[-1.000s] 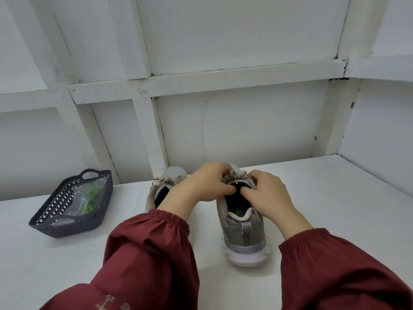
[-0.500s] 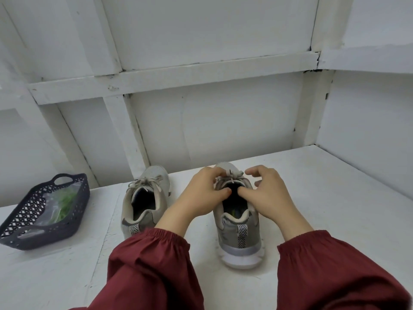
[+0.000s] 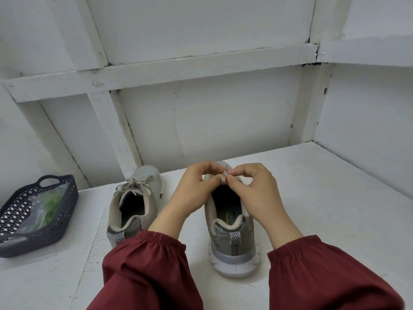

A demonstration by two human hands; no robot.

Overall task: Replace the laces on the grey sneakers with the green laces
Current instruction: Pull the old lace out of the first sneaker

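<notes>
The fingers of the left hand and those of the right hand meet tip to tip. On each hand, thumb and forefinger are pressed together on a short piece of pale lace, and the other fingers curl loosely above. Both hands pinch this lace just over the tongue of the right-hand sneaker. They cover its eyelets and most of its front, so how much of it is laced cannot be told.

That sneaker stands upright on the white worktop, heel towards the person and toe towards the back wall. Its dark opening, striped heel tab and white sole are in plain sight below the hands. Dark red sleeves with gathered cuffs run up from the lower edge; the left one crosses in front of the heel of the left-hand sneaker.

This second sneaker stands near the first, apart from it and turned the same way. Its own pale lace is threaded through and tied in a loose bow at the top.

Well apart, at the left edge of the worktop, sits a dark perforated basket with a handle cut into its far end. In it lies a clear bag, and the green laces show through the plastic. No hand touches the basket.

Behind all this rise white panelled walls crossed by white beams, which meet in a corner at the right.
</notes>
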